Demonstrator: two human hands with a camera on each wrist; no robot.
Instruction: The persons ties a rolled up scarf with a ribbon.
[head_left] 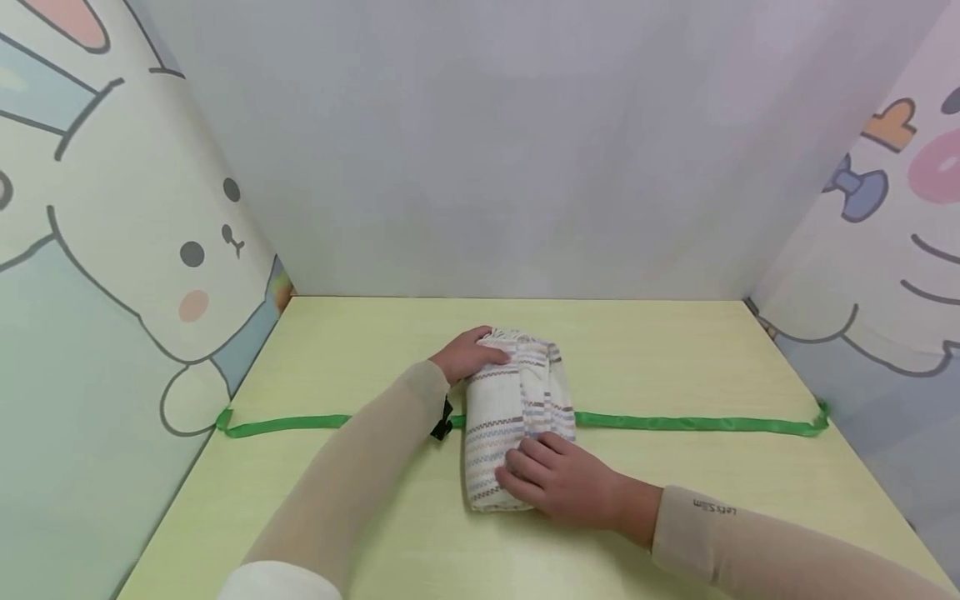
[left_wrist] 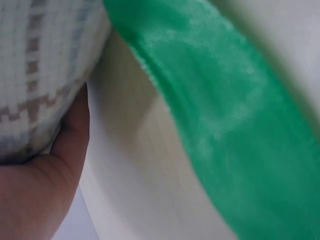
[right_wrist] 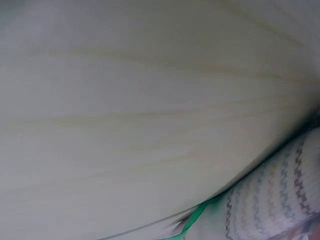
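A white cloth (head_left: 493,417) with brown, blue and pinkish stripes lies folded into a thick bundle, a short fringe at its far end. My left hand (head_left: 468,357) grips the far left corner, its thumb over the top. In the left wrist view, that hand (left_wrist: 45,185) curves against the bundle's side. At the near right side, my right hand (head_left: 558,482) holds the cloth with bent fingers on its top layer; the thumb is hidden. The right wrist view catches the striped bundle (right_wrist: 270,195) at its lower right corner.
A green ribbon (head_left: 690,423) runs across the pale yellow table (head_left: 675,350) and passes under the cloth. A small black object (head_left: 442,423) shows by the left wrist. A plain back wall (head_left: 510,167) and cartoon-printed side walls (head_left: 112,208) enclose the table.
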